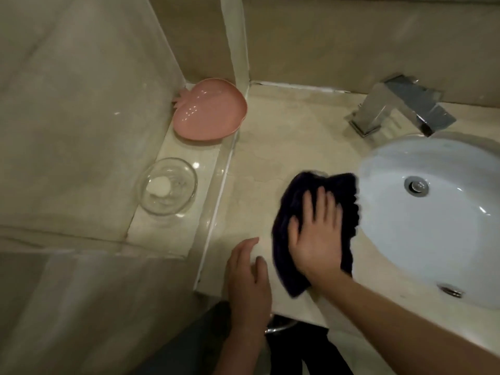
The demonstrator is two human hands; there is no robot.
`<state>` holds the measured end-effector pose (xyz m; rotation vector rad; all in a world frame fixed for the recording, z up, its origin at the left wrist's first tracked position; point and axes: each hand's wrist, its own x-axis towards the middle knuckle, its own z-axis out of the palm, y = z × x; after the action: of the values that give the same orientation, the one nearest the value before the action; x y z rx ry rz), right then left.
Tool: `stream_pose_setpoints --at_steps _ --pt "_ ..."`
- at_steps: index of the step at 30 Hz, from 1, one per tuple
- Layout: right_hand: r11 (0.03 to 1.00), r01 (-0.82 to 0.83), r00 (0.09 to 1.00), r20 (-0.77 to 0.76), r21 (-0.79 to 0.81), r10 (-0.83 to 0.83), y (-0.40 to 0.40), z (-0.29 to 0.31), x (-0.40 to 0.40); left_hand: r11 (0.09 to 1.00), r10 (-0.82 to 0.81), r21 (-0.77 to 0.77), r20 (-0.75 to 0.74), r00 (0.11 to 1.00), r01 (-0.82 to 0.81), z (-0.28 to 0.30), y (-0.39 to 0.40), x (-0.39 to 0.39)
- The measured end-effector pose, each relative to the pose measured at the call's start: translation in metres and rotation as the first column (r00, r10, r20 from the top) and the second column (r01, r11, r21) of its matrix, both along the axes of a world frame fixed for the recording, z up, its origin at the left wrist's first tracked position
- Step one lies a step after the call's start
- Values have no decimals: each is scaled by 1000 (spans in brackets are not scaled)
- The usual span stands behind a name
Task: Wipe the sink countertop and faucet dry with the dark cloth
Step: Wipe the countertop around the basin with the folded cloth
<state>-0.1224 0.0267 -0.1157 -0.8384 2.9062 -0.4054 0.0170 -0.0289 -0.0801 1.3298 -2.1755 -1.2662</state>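
From the head camera, the right hand lies flat with fingers spread, pressing the dark cloth onto the beige tabletop just left of the white sink. The left hand rests on the front edge, fingers relaxed, holding nothing. The chrome faucet stands behind the sink.

Single head-worn view, wide-angle. Looks steeply down and forward, close over the desk beside the sink. Back wall at top edge.
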Motion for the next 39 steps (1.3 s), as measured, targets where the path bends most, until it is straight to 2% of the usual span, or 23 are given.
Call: stream_pose_setpoints --at_steps 3,9,13,15,18,21,26,29,31,33,35,37,39 --pt "982 -187 979 82 34 184 -13 -1 62 995 95 -14 -12 995 -95 0 -6 10" --pt "991 -114 986 133 68 104 -98 2 63 993 91 -72 16 996 -89 17 -27 30" --pt "965 -258 964 79 45 254 -82 -4 111 995 74 -71 9 997 -73 20 -29 42" --pt "946 -320 947 47 47 317 -63 -10 126 998 20 -63 26 999 -18 15 -25 44" --pt "916 -395 918 51 65 393 -25 -5 111 986 -142 -78 95 985 149 5 -13 44" --pt "974 -224 972 86 36 221 37 4 71 955 -271 -78 153 950 285 -1 1 36" --pt "990 26 999 41 136 -32 140 6 14 926 -359 -60 157 920 372 1 31 17" --pt "962 229 971 35 150 -237 137 3 23 911 -389 -88 138 911 402 6 45 10" --pt "955 276 958 50 110 -283 107 6 46 905 -403 -93 114 908 414 8 50 5" --pt "993 81 995 57 84 -86 73 3 71 901 -417 -84 95 904 425 9 53 -2" --pt "983 -129 991 40 129 125 54 -1 82 860 -479 -122 143 866 495 6 52 -9" --pt "968 -172 985 54 180 165 52 -2 78 785 -532 -212 251 809 582 -1 46 -17" --pt "961 -224 973 92 162 212 62 0 71 733 -554 -247 324 767 634 -6 41 -28"
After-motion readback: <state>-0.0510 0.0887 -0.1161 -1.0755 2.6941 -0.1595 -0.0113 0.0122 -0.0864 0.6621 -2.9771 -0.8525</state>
